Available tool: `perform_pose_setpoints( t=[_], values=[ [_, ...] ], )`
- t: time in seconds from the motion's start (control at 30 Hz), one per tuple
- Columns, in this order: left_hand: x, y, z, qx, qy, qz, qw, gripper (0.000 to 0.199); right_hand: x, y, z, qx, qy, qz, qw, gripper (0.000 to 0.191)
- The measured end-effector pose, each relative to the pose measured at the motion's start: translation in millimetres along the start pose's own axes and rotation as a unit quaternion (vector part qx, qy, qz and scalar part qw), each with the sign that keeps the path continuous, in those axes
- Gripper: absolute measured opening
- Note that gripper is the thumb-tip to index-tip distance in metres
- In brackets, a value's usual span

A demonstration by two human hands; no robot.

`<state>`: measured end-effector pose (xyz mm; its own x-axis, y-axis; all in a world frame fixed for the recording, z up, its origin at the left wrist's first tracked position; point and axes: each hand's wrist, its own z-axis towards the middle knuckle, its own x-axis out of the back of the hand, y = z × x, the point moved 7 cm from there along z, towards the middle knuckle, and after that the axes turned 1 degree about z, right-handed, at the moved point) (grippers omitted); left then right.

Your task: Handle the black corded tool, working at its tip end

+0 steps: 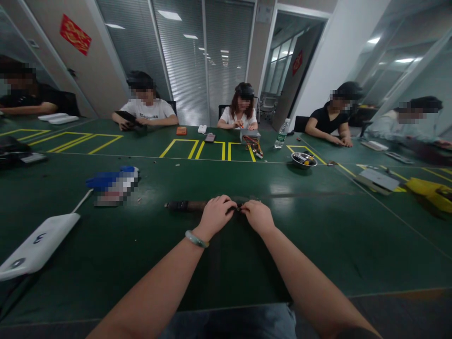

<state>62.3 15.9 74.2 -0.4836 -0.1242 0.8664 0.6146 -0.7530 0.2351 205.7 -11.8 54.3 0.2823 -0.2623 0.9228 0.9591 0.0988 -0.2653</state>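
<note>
A dark, slim cylindrical tool (192,206), which looks like an inline electric screwdriver, lies lengthwise on the green table in front of me. Its metal tip points left. My left hand (217,214) is closed over the right part of the tool, fingers curled down and thumb toward the other hand. My right hand (258,216) pinches at a small dark part at the tool's right end, close to my left fingertips. That part is mostly hidden by the fingers, so I cannot tell what it is.
On the left are a white power box (42,242) with a cable and a blue-and-white packet (115,183). Farther back stand a metal bowl (304,161) of small parts, a water bottle (281,134) and a grey box with wires (250,136). Several people sit across the table (148,282).
</note>
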Motion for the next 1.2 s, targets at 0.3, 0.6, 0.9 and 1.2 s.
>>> perform_pose_setpoints(
  t=[0.3,0.6,0.9,1.2],
  values=[
    [-0.6,-2.7,-0.8,0.003,0.004,-0.014,1.000,0.017,1.9,-0.6,-0.8,0.006,0.040,0.064,0.997,0.009],
    [-3.6,-2.9,-1.3,0.000,0.003,-0.004,1.000,0.018,-2.4,-3.2,2.2,0.015,0.043,0.050,0.998,0.008],
    [-3.9,-1.7,-3.9,0.001,0.002,0.007,1.000,0.020,-3.7,-6.3,3.0,0.038,0.053,0.040,0.997,0.006],
    [2.8,1.4,-8.0,-0.008,0.006,-0.014,1.000,0.030,-3.8,-4.8,1.2,0.015,0.024,0.054,0.998,0.005]
  ],
)
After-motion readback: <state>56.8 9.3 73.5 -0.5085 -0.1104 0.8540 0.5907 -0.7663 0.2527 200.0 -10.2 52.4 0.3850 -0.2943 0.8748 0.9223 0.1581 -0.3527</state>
